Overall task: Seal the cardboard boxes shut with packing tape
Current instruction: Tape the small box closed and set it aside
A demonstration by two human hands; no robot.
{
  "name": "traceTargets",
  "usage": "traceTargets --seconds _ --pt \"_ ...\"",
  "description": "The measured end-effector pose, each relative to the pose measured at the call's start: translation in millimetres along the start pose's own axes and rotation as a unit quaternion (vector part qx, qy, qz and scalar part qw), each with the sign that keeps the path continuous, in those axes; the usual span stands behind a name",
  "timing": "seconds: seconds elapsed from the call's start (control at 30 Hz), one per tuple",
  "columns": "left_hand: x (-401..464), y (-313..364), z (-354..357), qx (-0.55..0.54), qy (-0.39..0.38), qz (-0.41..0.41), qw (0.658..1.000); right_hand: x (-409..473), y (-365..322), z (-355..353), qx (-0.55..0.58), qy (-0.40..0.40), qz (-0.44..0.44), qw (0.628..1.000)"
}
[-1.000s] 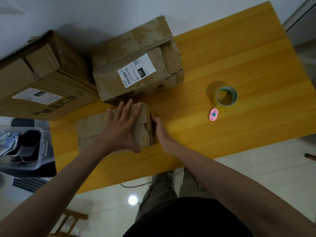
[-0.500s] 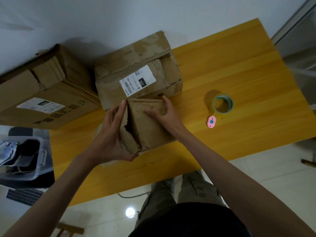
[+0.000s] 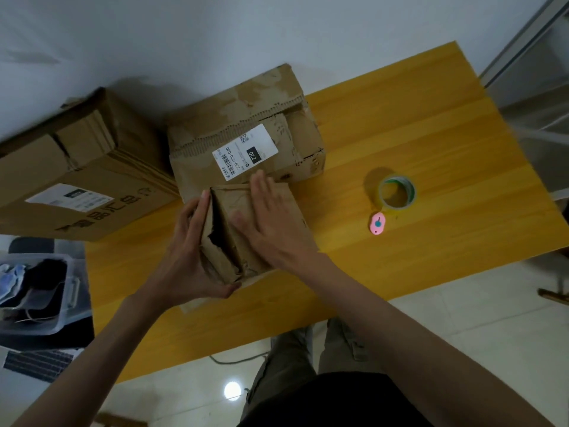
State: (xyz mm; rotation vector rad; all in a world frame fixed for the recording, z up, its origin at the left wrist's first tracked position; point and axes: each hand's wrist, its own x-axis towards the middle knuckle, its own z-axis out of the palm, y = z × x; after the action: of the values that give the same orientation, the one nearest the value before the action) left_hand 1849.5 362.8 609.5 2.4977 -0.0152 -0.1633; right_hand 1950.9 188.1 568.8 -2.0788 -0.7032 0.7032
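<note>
With your left hand (image 3: pixel 191 257) gripping the small crumpled brown cardboard box (image 3: pixel 261 229) at frame centre and your right hand (image 3: pixel 268 223) pressing flat and open on its flap, that torn flap may spring up if you reach for the clear tape roll (image 3: pixel 396 192) at right.

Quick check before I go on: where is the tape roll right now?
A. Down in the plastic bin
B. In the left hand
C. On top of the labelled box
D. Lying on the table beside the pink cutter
D. The tape roll lies on the yellow table next to the pink cutter, while both hands are on the small box.
</note>
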Motion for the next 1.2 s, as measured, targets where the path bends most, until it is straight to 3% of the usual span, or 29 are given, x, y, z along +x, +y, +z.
traceTargets --seconds 0.1,0.2,0.3,0.47,0.6,0.7,0.77,0.83,0.9,1.0,1.2 --pt "-0.9 -3.4 0.4 0.009 0.014 0.008 1.000 -9.2 -29.9 4.2 0.020 -0.007 -0.096 0.995" --pt "-5.2 0.2 1.1 -0.001 0.014 0.006 1.000 -7.2 -19.6 -0.1 0.019 -0.003 -0.122 0.992" --pt "-7.4 4.0 2.9 0.005 0.003 0.019 1.000 4.2 18.0 2.7 0.023 0.021 -0.079 0.996" --pt "-7.0 4.1 4.9 0.051 -0.022 0.027 0.998 16.1 63.2 13.4 0.081 -0.002 0.075 0.994" --pt "1.2 3.5 8.6 0.058 -0.023 -0.002 0.998 13.7 30.0 15.6 0.089 -0.006 0.023 0.996" --pt "20.0 12.4 20.2 0.080 -0.032 -0.011 0.996 14.8 46.0 -2.7 0.142 0.058 0.102 0.983" --pt "36.9 22.5 37.6 0.112 -0.048 -0.012 0.992 6.6 85.5 -26.0 0.097 0.183 0.167 0.964" --pt "52.2 31.7 60.5 0.142 -0.071 -0.013 0.987 -9.3 130.2 -53.7 -0.002 0.253 0.233 0.939" --pt "63.5 37.5 82.1 0.164 -0.093 -0.019 0.982 -27.5 167.6 -78.2 -0.095 0.256 0.304 0.913" --pt "77.7 41.8 102.0 0.184 -0.098 -0.012 0.978 -43.4 200.3 -100.4 -0.116 0.219 0.403 0.881" --pt "95.3 44.4 105.9 0.186 -0.067 0.020 0.980 -37.8 222.7 -110.4 -0.213 0.176 0.410 0.869"
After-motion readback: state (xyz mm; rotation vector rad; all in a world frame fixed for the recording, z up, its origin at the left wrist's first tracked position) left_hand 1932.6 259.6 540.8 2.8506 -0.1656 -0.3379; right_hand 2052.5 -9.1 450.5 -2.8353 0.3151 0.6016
